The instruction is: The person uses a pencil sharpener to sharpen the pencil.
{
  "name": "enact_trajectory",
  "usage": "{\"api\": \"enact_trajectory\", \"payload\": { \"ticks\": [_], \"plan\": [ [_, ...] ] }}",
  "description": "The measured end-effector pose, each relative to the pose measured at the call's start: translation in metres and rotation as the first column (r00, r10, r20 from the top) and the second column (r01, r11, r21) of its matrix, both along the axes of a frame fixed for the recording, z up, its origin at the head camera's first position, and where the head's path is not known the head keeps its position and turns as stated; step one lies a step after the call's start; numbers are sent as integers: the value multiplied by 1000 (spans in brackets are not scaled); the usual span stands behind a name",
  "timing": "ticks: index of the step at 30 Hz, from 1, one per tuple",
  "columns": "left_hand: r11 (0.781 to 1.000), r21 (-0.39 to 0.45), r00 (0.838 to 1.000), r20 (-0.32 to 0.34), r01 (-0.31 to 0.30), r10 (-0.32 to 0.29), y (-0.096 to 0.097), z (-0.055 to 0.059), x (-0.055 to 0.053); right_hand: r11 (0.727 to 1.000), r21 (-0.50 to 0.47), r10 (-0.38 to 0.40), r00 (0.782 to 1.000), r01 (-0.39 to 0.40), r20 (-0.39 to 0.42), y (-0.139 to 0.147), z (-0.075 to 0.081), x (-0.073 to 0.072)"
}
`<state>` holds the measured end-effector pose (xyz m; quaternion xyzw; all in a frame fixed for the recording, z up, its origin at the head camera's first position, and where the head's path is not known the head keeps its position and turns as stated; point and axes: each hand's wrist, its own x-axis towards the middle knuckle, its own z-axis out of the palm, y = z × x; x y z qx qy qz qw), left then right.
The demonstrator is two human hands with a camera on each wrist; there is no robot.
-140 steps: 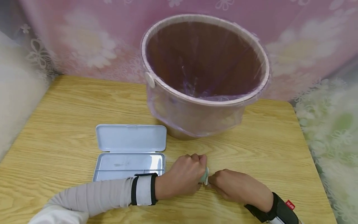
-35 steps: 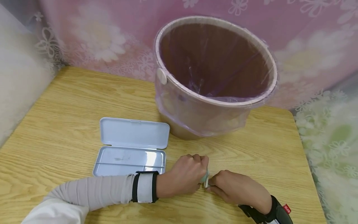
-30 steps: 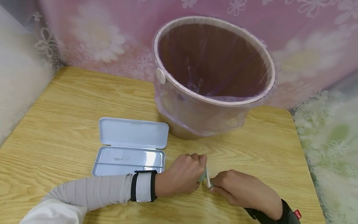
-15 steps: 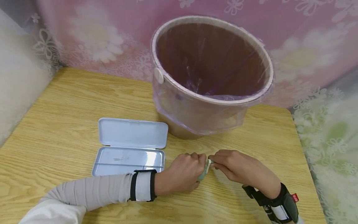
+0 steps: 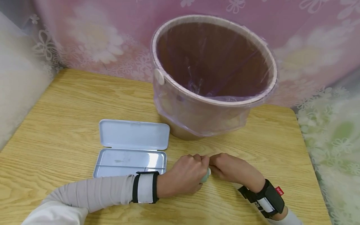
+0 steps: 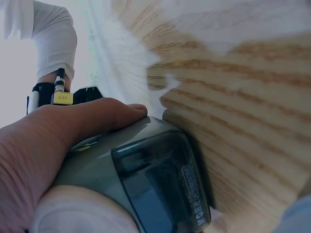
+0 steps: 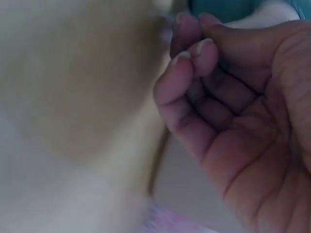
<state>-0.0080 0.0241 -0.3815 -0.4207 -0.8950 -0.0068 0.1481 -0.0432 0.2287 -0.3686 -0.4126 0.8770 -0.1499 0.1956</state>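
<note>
A pale green crank pencil sharpener [image 5: 205,177] with a white crank lies on the table, mostly covered by my left hand [image 5: 183,175], which grips it. In the left wrist view the sharpener [image 6: 163,182] shows a dark see-through shavings window, with my left hand's thumb [image 6: 112,116] along its body. Close on the right, my right hand [image 5: 236,170] has its fingertips drawn together at the crank. The right wrist view shows that hand's curled fingers [image 7: 177,80] beside the green sharpener body [image 7: 218,9]; the crank knob is hidden between the fingertips. No pencil shows.
An open light-blue pencil case [image 5: 132,134] with a divided tray lies left of the hands. Behind them stands a tall brown bin [image 5: 177,128] lined with clear purple plastic. All sit on a wood-grain table [image 5: 70,125], before a pink flowered curtain [image 5: 98,34].
My right hand has circled with the crank arm, from low at the near side up to the upper side by my left knuckles. The left hand keeps its grip on the sharpener.
</note>
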Motion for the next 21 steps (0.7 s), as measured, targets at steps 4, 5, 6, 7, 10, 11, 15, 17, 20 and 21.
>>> {"api": "enact_trajectory", "payload": {
  "ticks": [4, 5, 6, 7, 10, 11, 15, 17, 20, 21],
  "plan": [
    [1000, -11, 1000, -18, -2, 2, 1, 0, 0, 1000, -25, 6, 989, -3, 148, 1, -7, 10],
    [1000, -16, 1000, -21, -1, 1, 2, 0, 0, 999, -32, 10, 984, -4, 180, 2, -7, 13],
    [1000, -22, 1000, -21, -1, 0, 2, 0, 1, 999, -40, 14, 978, -6, 209, 3, -7, 16],
    [1000, -31, 1000, -19, 0, 0, 3, 1, 1, 999, -50, 22, 974, -11, 226, 4, -6, 19],
    [998, -59, 1000, -11, -6, 5, 5, 2, 1, 998, -58, 32, 959, -16, 281, 6, -2, 27],
    [997, -71, 1000, -9, -11, 10, 6, 3, 2, 998, -57, 34, 958, -18, 283, 7, 0, 30],
    [995, -91, 999, 7, -32, 33, 7, 5, 2, 998, -55, 45, 971, -33, 234, 9, 12, 39],
    [995, -94, 999, 9, -37, 38, 7, 6, 2, 996, -69, 61, 980, -48, 190, 10, 19, 41],
    [995, -91, 999, 14, -40, 41, 7, 7, 1, 991, -113, 82, 987, -67, 138, 11, 30, 40],
    [995, -87, 999, 15, -38, 40, 7, 6, 1, 989, -129, 84, 989, -68, 123, 13, 34, 38]
  ]
}}
